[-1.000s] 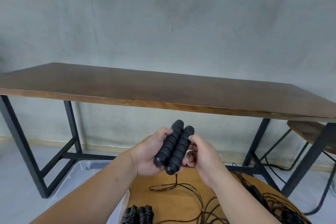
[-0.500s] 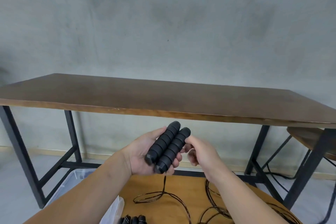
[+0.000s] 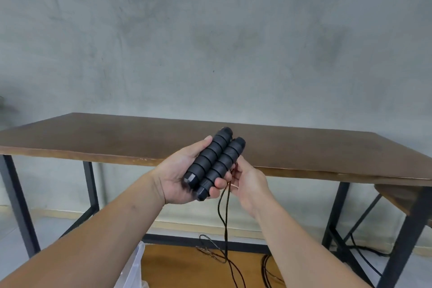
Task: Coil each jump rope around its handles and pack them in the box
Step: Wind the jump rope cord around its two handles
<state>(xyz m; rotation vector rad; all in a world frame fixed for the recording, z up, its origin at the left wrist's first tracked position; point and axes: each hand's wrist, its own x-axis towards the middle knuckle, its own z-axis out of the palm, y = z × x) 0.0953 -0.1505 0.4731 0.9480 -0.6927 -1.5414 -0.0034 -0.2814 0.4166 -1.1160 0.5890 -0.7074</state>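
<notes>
- Two black handles (image 3: 214,162) side by side in left hand (image 3: 184,177), grip curled round them, held before the surface edge.
- Right hand (image 3: 249,183) pinches the rope (image 3: 225,222).
- Brown surface (image 3: 117,134) on black legs; grey wall (image 3: 210,37) behind.

The clear box (image 3: 133,269) is cut off by the bottom edge, so its inside is not visible. The rope (image 3: 225,222) leaves the picture at the bottom too. The right hand (image 3: 247,184) fingers are mostly hidden behind the handles (image 3: 214,162), so its grip is unclear. A stool (image 3: 402,196) is cut by the right edge.
</notes>
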